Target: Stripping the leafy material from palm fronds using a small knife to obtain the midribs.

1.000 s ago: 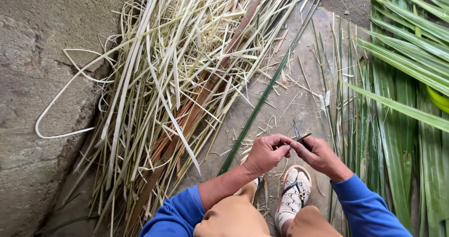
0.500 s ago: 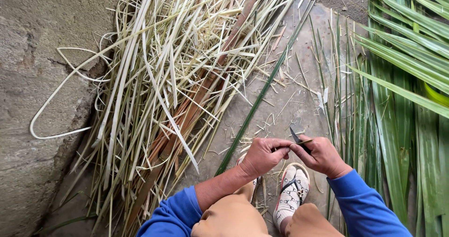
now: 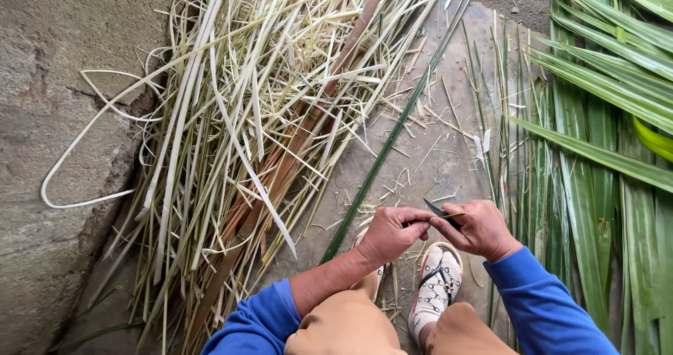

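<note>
Head view, left to right: a concrete wall (image 3: 49,152), then a heap of pale stripped strips (image 3: 238,117) over a brown stalk (image 3: 294,145). At centre the left hand (image 3: 390,233) pinches a long green leaf (image 3: 392,141) running up across the floor (image 3: 449,159), while the right hand (image 3: 481,227) grips a dark blade (image 3: 434,208) against it. Sandals (image 3: 434,288) show below, and green fronds (image 3: 603,131) lie right.

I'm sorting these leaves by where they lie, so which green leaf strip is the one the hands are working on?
The long dark green strip lying alone across the concrete, slanting down to the left hand. The other green leaves lie bunched on the right, beyond the right hand with the small blade.
</note>
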